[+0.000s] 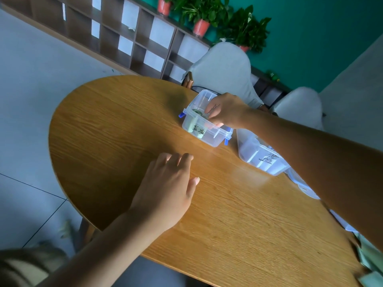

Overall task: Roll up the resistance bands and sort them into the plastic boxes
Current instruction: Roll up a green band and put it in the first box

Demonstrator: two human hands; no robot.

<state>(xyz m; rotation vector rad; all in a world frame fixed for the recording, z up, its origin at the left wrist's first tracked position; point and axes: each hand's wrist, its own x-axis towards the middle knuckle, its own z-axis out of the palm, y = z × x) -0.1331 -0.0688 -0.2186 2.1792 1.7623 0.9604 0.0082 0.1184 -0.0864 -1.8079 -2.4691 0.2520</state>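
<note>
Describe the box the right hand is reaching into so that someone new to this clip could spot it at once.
On the far side of the wooden table, nearest the white chairs, sits the clear plastic box with blue latches and black handwriting on its front. The right hand reaches into it, and greenish rolled bands lie inside. The second box is mostly hidden under the forearm.

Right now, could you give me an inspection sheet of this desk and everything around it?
Surface: oval wooden table.
Job's things: clear plastic box with blue latches holding rolled greenish bands; second clear plastic box beside it; loose green bands at the table's right edge.
Clutter: nothing seen.
Hands: left hand flat on the table; right hand reaches into the latched box, grip unclear.
Cables: dark cable behind the box.
Surroundings: white chairs, cubby shelf, potted plants.
</note>
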